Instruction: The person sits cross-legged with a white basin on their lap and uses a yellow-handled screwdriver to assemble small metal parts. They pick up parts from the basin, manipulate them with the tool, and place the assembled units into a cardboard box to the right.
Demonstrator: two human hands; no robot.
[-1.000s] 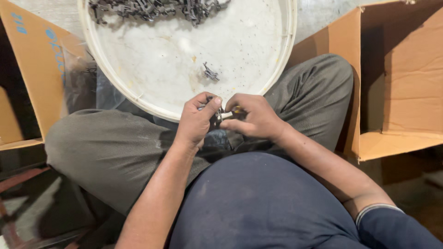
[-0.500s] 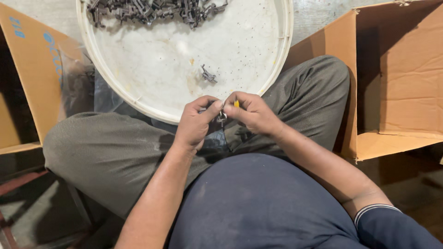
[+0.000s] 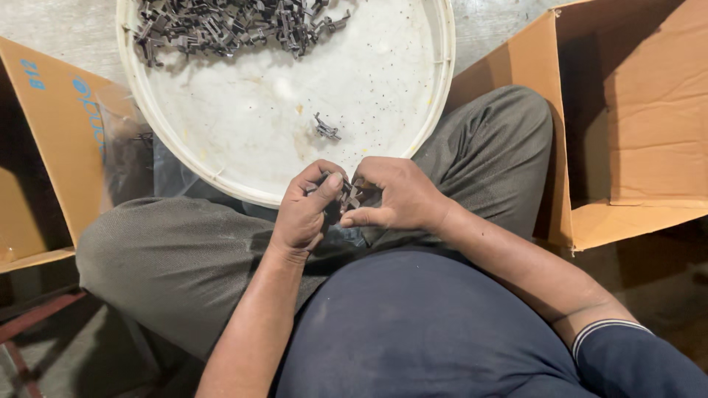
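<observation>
Left hand (image 3: 304, 210): fingers curled, thumb and forefinger pinched on a small dark metal clip (image 3: 348, 195), held over the lap.
Right hand (image 3: 394, 197): closed on the same clip from the other side, fingertips meeting those of the left hand; both equally near.
Clip: sits between the two hands, just below the near rim of the tray; its long axis cannot be told, mostly hidden by fingers.
Tray (image 3: 435, 96): round, white, shallow, directly ahead of the hands.
Loose clip (image 3: 325, 130): alone on bare tray floor, near the hands.
Clip heap (image 3: 228, 26): at the far rim, well apart.
Boxes: open cardboard, one left (image 3: 51, 140), one right (image 3: 634, 125), flanking the knees.
</observation>
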